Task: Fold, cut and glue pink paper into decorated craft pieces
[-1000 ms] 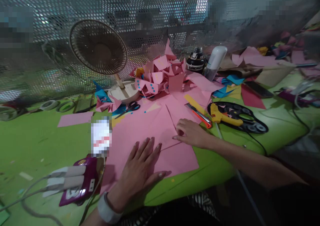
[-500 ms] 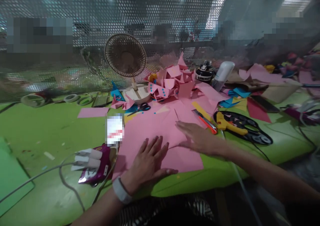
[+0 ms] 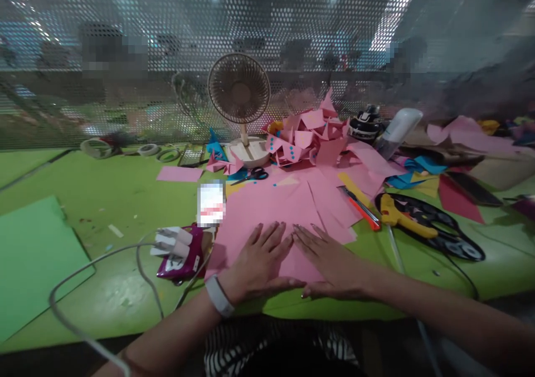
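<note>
Both hands lie flat on a large pink paper sheet [image 3: 267,207] spread on the green table [image 3: 104,199]. My left hand [image 3: 261,260], with a white wristband, has its fingers stretched out on the sheet's near part. My right hand [image 3: 328,260] rests beside it, palm down, fingers spread, fingertips almost touching the left hand's. Neither hand holds anything. A fold line runs up the sheet just beyond the fingertips.
A pile of folded pink paper shapes [image 3: 307,137] and a small desk fan [image 3: 239,90] stand behind. Scissors [image 3: 253,175], an orange cutter [image 3: 361,205], a yellow glue gun [image 3: 403,218], a purple power strip with plugs [image 3: 178,251] and a green sheet [image 3: 33,260] lie around.
My right hand slid back and left across the pink sheet to settle beside the left hand. The view swung left, bringing the green sheet into sight.
</note>
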`<state>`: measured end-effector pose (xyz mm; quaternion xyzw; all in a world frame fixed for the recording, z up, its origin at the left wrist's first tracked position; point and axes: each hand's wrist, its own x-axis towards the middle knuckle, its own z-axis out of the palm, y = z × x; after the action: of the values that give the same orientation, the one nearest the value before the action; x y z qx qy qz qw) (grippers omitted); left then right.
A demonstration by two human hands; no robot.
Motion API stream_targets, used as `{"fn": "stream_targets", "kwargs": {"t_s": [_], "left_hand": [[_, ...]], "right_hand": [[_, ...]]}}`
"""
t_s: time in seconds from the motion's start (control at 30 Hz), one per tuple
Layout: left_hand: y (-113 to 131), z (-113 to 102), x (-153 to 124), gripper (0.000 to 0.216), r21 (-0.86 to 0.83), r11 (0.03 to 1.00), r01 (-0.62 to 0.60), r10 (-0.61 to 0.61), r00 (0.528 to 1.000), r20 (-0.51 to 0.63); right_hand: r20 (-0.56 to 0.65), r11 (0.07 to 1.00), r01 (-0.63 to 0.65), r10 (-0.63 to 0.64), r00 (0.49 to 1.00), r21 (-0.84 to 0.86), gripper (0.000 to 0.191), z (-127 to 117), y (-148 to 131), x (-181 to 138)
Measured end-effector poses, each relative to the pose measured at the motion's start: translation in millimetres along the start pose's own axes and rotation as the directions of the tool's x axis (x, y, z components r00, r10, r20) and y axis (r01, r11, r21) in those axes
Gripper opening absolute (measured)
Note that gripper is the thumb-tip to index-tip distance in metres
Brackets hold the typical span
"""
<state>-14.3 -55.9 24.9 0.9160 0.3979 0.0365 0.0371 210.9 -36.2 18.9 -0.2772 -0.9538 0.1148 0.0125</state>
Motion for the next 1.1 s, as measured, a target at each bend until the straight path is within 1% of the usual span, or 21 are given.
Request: {"fn": "stream_targets", "kwargs": {"t_s": [0.13, 0.3, 0.47, 0.57, 0.63, 0.7, 0.8, 0.83, 0.9, 0.93, 0.97, 1.0, 1.03, 1.07, 1.1], "left_hand": [[-2, -9, -4, 0.084, -0.014, 1.000, -0.027, 0.028, 0.998, 0.050], [-9, -17, -19, 0.082, -0.024, 1.000, -0.007, 0.009, 0.996, 0.089], [-15, -19, -39, 0.081, -0.016, 0.999, 0.028, -0.027, 0.996, 0.083], [-18, -21, -52, 0.081, 0.000, 0.997, 0.072, -0.072, 0.994, 0.077], [-18, -21, -60, 0.080, 0.007, 0.995, 0.101, -0.101, 0.992, 0.072], [-18, -22, -65, 0.079, 0.013, 0.993, 0.117, -0.118, 0.991, 0.064], [-17, -22, -69, 0.076, 0.025, 0.992, 0.122, -0.123, 0.991, 0.051], [-17, -21, -69, 0.077, 0.030, 0.992, 0.124, -0.125, 0.991, 0.047], [-16, -21, -69, 0.077, 0.034, 0.991, 0.131, -0.132, 0.990, 0.044], [-16, -20, -69, 0.078, 0.034, 0.990, 0.137, -0.138, 0.990, 0.042], [-16, -20, -69, 0.078, 0.031, 0.989, 0.142, -0.143, 0.989, 0.041], [-17, -19, -69, 0.078, 0.028, 0.989, 0.147, -0.148, 0.988, 0.040], [-17, -19, -69, 0.078, 0.025, 0.988, 0.149, -0.150, 0.988, 0.039], [-18, -18, -69, 0.078, 0.022, 0.989, 0.149, -0.149, 0.988, 0.037], [-18, -17, -70, 0.078, 0.019, 0.989, 0.146, -0.147, 0.989, 0.036]], "right_hand": [[-0.022, 1.000, -0.003, 0.003, 1.000, 0.004, 0.096, 0, 4, -9], [-0.047, 0.999, -0.034, 0.033, 0.998, -0.024, 0.094, 5, 16, -29], [-0.052, 0.996, -0.059, 0.055, 0.997, -0.070, 0.092, 7, 24, -43], [-0.038, 0.994, -0.075, 0.072, 0.997, -0.078, 0.091, 7, 25, -48], [-0.022, 0.994, -0.087, 0.086, 0.996, -0.066, 0.089, 4, 27, -49], [0.000, 0.995, -0.089, 0.089, 0.996, -0.038, 0.085, -4, 30, -46], [0.014, 0.996, -0.085, 0.085, 0.996, 0.025, 0.073, -26, 28, -26], [-0.008, 0.993, -0.103, 0.104, 0.995, 0.054, 0.066, -33, 25, -14], [-0.050, 0.964, -0.198, 0.210, 0.977, 0.179, 0.046, -44, 15, 15], [-0.006, 0.927, -0.240, 0.252, 0.968, 0.289, 0.041, -45, 8, 31], [0.084, 0.863, -0.280, 0.270, 0.959, 0.421, 0.038, -45, 2, 48], [0.212, 0.774, -0.335, 0.260, 0.942, 0.538, 0.036, -42, -3, 64], [0.329, 0.696, -0.397, 0.238, 0.914, 0.598, 0.036, -37, -8, 78], [0.403, 0.645, -0.431, 0.202, 0.892, 0.631, 0.035, -32, -11, 91], [0.450, 0.608, -0.464, 0.189, 0.873, 0.644, 0.033, -27, -14, 102]]}}
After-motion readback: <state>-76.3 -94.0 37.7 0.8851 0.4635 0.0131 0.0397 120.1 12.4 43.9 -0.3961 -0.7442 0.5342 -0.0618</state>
